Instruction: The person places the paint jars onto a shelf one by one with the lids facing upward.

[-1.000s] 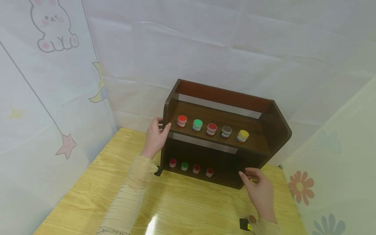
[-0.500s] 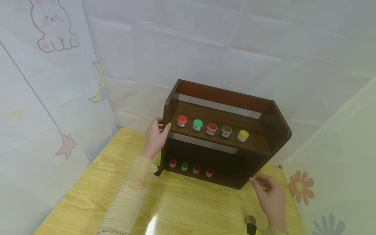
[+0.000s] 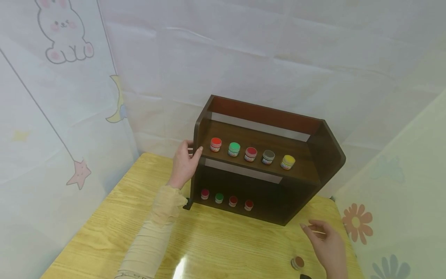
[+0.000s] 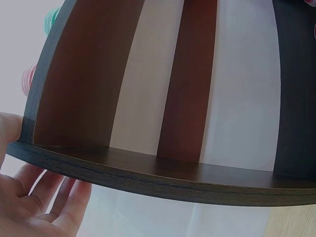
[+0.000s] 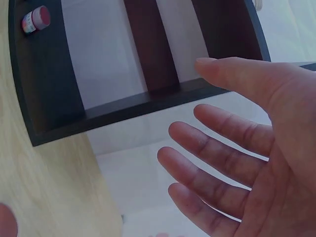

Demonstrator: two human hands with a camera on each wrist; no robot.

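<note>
A dark brown two-tier wooden shelf [image 3: 324,155] stands on the table. My left hand [image 3: 184,164] grips its left side panel, thumb at the front edge and fingers around the outside, as the left wrist view also shows. Small paint jars line the upper board, among them a red jar [image 3: 215,145], a grey jar [image 3: 268,157] and a yellow jar [image 3: 288,162]. Several more, including a green jar [image 3: 219,198], sit on the lower board towards the left. Off the shelf's lower right corner, my right hand [image 3: 325,240] hovers with fingers spread and holds nothing. Near it a brown-topped jar [image 3: 297,263] rests on the table.
The yellow wood-grain table [image 3: 216,240] spreads in front of the shelf. Behind rises a pale cloth backdrop [image 3: 244,58], with printed side walls left and right. A small black object [image 3: 188,204] lies by the shelf's lower left corner.
My right hand has drawn back from the lower board's right end, moving right and towards me. The brown-topped jar now shows fully. My left hand and the shelf have stayed put.
</note>
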